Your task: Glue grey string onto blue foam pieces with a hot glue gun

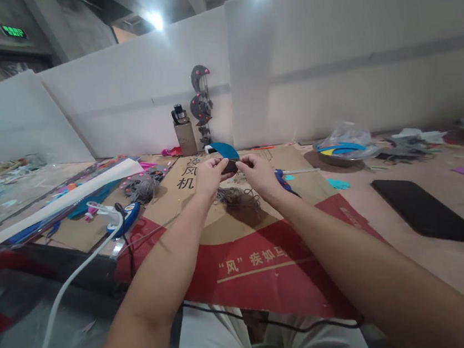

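Note:
My left hand (211, 176) and my right hand (257, 174) meet above the middle of the cardboard, fingers closed in a pinch. Between their fingertips is a small dark flat piece (230, 166), its exact kind too small to make out. Just behind it shows a curved blue piece (225, 150); whether it touches the dark one I cannot tell. Below the hands lies a tangle of grey yarn (237, 196) on the cardboard sheet (268, 270), which is red along the front and brown behind. By my right wrist is a blue tool (282, 179), partly hidden.
A bottle (185, 134) stands at the back beside a dark hanging ornament (202, 102) against the white partition (131, 101). To the right lie a black phone-like slab (426, 210) and a bowl (341, 156). A white cable (64, 288) and power strip (124, 220) are left.

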`<state>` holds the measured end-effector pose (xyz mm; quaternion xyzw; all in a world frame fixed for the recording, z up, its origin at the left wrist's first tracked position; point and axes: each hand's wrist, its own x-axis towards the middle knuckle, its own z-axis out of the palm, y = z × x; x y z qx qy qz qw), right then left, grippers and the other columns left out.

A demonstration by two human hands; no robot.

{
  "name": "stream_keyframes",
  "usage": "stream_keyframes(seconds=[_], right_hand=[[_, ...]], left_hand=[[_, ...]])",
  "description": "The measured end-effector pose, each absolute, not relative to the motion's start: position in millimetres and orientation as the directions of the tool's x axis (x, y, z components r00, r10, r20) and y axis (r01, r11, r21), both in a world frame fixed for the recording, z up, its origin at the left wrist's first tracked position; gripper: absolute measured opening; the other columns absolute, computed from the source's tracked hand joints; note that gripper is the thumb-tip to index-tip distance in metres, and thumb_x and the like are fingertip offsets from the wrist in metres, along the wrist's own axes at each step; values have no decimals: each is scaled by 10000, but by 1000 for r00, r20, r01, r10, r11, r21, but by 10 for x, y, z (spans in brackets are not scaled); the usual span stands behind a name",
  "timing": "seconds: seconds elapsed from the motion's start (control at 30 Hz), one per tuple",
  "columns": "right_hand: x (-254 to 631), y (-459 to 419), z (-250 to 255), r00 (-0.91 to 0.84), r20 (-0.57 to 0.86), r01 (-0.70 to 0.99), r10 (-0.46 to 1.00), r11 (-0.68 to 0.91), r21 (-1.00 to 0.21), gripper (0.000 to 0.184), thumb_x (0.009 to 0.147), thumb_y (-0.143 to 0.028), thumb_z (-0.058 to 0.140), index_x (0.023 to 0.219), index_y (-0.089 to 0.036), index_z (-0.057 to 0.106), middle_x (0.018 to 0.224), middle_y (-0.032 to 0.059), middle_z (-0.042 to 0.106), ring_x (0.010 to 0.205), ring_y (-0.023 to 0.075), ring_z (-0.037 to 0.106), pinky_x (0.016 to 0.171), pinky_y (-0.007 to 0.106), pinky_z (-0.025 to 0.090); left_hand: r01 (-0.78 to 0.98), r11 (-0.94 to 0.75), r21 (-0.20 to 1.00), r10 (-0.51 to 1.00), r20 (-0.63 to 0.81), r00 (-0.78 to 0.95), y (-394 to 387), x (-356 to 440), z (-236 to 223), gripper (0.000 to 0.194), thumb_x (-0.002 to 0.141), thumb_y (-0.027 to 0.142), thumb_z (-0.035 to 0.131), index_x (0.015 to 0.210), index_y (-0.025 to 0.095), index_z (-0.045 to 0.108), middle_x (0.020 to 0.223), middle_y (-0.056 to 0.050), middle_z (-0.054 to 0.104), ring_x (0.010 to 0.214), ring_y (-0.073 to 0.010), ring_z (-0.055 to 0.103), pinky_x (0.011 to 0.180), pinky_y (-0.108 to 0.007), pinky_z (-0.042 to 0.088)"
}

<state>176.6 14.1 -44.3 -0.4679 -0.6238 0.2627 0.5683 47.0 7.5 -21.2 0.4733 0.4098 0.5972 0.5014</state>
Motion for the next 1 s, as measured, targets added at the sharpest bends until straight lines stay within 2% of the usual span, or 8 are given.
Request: stream_keyframes(seconds=[0.27, 0.47, 0.63, 0.77, 0.83, 0.93, 1.0], right_hand=[[1789, 70, -391, 112, 506, 372, 855, 436, -819, 285, 797, -405, 491, 729, -159, 618, 678, 14, 597, 661, 146, 496, 662, 286, 361], [1794, 55, -370, 154, 533, 396, 832, 442, -805, 273, 805, -391, 496, 660, -173, 569, 626, -1, 548, 635, 139, 473, 639, 280, 340], [1757, 100, -436, 93, 506, 308, 858, 458, -834, 271, 814, -400, 497, 798, -156, 613, 730, 26, 605, 687, 146, 520, 683, 283, 385], [1736, 140, -494, 81, 427, 318, 901, 383, -867, 306, 778, -347, 552, 1006, -146, 588, 765, 22, 600, 675, 148, 529, 659, 280, 404], [1731, 133, -492, 67, 414, 363, 908, 364, -858, 255, 776, -316, 544, 964, -153, 599, 756, 21, 601, 671, 150, 526, 663, 282, 402], [1717, 85, -457, -67, 424, 414, 903, 411, -812, 179, 797, -302, 499, 771, -169, 616, 731, 24, 617, 696, 155, 529, 690, 282, 388], [1703, 42, -431, -266, 422, 435, 866, 499, -750, 209, 809, -297, 481, 714, -177, 623, 701, 13, 617, 695, 152, 524, 690, 273, 372]], left_hand=[[-152, -182, 971, 983, 177, -48, 101, 473, -247, 92, 811, 124, 606, 727, 92, 622, 707, -57, 655, 649, -124, 637, 659, -285, 578], [-87, -293, 952, 955, 287, -71, 89, 500, -255, 84, 767, 177, 677, 751, 99, 651, 744, -59, 665, 698, -135, 639, 662, -273, 576], [-193, -223, 955, 973, 207, -99, 95, 467, -236, 93, 781, 154, 661, 716, 91, 638, 713, -55, 648, 653, -121, 628, 694, -309, 578], [-235, -190, 953, 976, 157, -154, 138, 408, -212, 104, 814, 110, 602, 714, 90, 627, 731, -56, 655, 650, -111, 621, 702, -308, 574], [-272, -180, 945, 974, 133, -184, 162, 364, -196, 128, 820, 97, 589, 694, 95, 615, 691, -40, 642, 622, -96, 603, 724, -311, 572], [-360, -171, 917, 972, 96, -215, 209, 266, -178, 164, 824, 92, 589, 661, 99, 598, 619, -18, 612, 570, -74, 576, 774, -318, 565], [-429, -173, 887, 969, 76, -234, 254, 182, -176, 153, 830, 94, 586, 677, 105, 599, 632, -24, 629, 574, -78, 590, 781, -315, 564]])
